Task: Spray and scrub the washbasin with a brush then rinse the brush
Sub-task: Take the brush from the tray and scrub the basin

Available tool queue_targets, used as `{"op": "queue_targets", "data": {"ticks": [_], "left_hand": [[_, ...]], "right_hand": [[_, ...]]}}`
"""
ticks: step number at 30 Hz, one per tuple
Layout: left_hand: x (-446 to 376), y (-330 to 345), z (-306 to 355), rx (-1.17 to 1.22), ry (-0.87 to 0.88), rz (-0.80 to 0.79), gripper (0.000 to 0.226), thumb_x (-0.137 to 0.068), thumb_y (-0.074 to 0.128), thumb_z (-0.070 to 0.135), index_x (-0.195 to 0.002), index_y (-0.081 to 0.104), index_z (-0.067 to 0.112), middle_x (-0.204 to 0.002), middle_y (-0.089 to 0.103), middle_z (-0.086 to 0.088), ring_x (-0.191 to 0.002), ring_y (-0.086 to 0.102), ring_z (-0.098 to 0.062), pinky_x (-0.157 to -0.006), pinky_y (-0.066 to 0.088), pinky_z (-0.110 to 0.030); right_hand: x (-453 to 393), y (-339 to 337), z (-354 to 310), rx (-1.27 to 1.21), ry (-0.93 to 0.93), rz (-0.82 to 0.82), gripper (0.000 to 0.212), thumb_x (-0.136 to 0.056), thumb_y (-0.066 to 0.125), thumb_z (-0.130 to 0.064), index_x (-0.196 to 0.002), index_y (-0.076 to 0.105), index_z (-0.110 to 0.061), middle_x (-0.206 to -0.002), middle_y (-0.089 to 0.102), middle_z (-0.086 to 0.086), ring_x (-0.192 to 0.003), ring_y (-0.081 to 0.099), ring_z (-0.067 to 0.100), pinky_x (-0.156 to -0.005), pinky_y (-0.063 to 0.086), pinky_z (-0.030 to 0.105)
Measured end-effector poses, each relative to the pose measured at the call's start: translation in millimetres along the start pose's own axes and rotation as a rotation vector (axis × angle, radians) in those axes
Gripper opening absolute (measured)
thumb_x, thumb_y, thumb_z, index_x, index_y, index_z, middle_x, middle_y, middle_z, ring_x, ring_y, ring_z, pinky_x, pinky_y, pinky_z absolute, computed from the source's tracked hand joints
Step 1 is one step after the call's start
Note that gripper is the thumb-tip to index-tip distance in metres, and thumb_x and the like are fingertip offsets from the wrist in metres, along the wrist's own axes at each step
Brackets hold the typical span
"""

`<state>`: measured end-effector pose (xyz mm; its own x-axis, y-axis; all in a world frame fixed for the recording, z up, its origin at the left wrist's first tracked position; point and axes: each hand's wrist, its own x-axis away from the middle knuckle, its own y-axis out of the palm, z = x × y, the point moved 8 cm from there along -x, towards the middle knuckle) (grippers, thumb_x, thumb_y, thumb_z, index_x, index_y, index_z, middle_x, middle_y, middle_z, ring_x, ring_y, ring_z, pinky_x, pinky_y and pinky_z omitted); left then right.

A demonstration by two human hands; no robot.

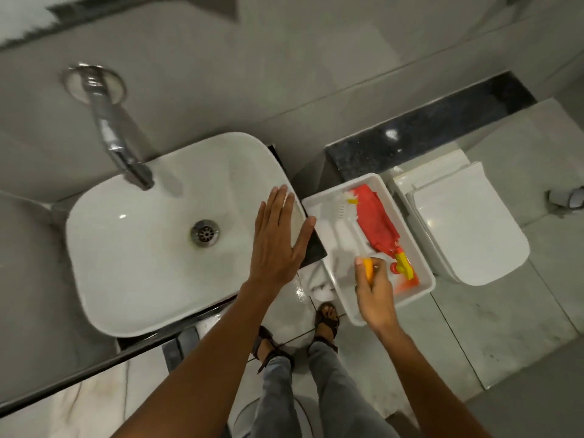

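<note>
Left hand (278, 238) fingers spread flat over washbasin (132, 248) right rim, right hand (374, 289) fingers gripping brush (347, 229) handle inside tray (423, 267)

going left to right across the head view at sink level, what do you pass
tap → washbasin → drain → left hand → brush → red spray bottle → toilet

1. The light was dim and flat, with a grey-green cast.
2. Small glare spots showed on the washbasin (151, 235), left of centre, and on the dark ledge (429, 128), upper right.
3. The tap (110, 128), upper left, was smeared by motion blur.
4. Straight edges bowed toward the frame's borders.
5. Shadows were soft and faint.
</note>
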<state>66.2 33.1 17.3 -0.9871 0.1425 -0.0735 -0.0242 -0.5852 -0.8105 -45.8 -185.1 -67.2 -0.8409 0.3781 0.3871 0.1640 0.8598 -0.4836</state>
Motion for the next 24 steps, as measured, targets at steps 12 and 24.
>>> {"op": "queue_targets", "data": {"ticks": [12, 24], "left_hand": [[104.0, -176.9, -205.3, -0.146, -0.439, 0.411, 0.063, -0.112, 0.038, 0.049, -0.132, 0.069, -0.002, -0.153, 0.061, -0.021, -0.145, 0.055, -0.039, -0.124, 0.037, -0.054], [137.0, -179.3, -262.3, -0.067, -0.538, 0.405, 0.087, -0.107, 0.020, 0.071, -0.154, 0.052, 0.005, -0.169, 0.045, -0.014, -0.161, 0.035, -0.033, -0.130, 0.031, -0.055]], "right_hand": [[116.0, 117.0, -188.9, 0.374, -0.143, -0.533, 0.042, -0.105, 0.040, -0.058, -0.107, 0.059, -0.020, -0.100, 0.068, 0.001, -0.089, 0.065, 0.018, -0.074, 0.049, 0.030], [104.7, 277.8, -233.7, 0.935, -0.220, -0.611, 0.040, -0.104, 0.038, -0.016, -0.138, 0.058, -0.006, -0.139, 0.057, 0.021, -0.127, 0.057, 0.041, -0.097, 0.048, 0.042]]}}
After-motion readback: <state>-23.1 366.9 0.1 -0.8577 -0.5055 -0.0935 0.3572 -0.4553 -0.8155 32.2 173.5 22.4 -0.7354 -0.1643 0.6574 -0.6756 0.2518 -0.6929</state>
